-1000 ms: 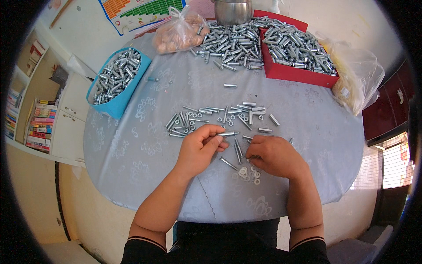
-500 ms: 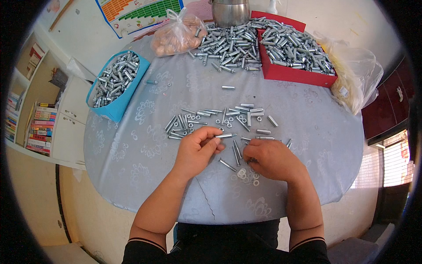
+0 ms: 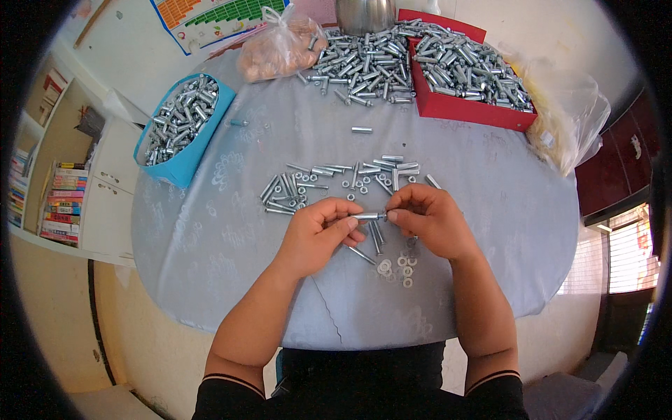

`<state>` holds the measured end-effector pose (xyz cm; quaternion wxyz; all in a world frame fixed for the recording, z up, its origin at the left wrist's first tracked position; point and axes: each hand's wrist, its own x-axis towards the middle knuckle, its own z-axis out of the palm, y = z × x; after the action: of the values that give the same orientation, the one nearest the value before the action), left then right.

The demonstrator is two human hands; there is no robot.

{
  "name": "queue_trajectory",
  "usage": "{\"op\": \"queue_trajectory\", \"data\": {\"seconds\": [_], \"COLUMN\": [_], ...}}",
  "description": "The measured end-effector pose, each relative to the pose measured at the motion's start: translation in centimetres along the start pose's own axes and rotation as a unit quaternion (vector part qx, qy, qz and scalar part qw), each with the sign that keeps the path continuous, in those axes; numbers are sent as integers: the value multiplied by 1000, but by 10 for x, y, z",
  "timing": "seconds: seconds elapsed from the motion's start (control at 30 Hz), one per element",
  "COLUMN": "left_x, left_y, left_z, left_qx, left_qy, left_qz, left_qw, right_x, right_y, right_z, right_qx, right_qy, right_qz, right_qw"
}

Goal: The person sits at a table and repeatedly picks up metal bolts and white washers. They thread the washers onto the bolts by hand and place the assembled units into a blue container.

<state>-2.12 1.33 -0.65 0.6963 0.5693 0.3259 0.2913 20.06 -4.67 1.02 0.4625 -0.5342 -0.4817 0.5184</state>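
Note:
My left hand (image 3: 323, 234) pinches a sleeve anchor bolt (image 3: 366, 217), a silver bolt with a metal tube round it, held level above the table. At the bolt's right end, my right hand (image 3: 425, 218) has thumb and fingertips closed on a small piece that I cannot make out. Below the hands lie loose flat washers (image 3: 407, 283) and a few long bolts (image 3: 362, 255). Beyond them, bolts, metal sleeves (image 3: 392, 158) and hex nuts (image 3: 351, 197) are spread in a loose band.
A blue box (image 3: 183, 173) of anchor bolts stands at the left. At the back are a heap of anchor bolts (image 3: 364, 66), a red box (image 3: 476, 113) full of them, a tied plastic bag (image 3: 269, 59), a metal pot (image 3: 365, 15) and another clear bag (image 3: 567, 119).
My right hand has moved up and left from beside the washers to the end of the bolt. My left hand keeps hold of the bolt and has shifted slightly right.

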Motion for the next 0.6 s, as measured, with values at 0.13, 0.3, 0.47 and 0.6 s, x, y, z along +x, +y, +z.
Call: {"op": "queue_trajectory", "data": {"seconds": [0.13, 0.3, 0.47, 0.6], "left_x": [0, 0, 0, -2], "left_y": [3, 6, 5, 4], "left_z": [2, 3, 4, 5], "left_qx": [-10, -23, -24, -19], "left_qy": [6, 18, 29, 21], "left_qz": [-10, -16, -9, -4], "left_qw": [1000, 999, 999, 1000], "right_x": [1, 0, 0, -1], "right_y": [-1, -4, -6, -4], "right_z": [2, 4, 4, 5], "right_qx": [3, -23, -14, -10], "right_qy": [0, 6, 9, 13], "right_qz": [3, -7, -11, -4], "right_qw": [1000, 1000, 1000, 1000]}}
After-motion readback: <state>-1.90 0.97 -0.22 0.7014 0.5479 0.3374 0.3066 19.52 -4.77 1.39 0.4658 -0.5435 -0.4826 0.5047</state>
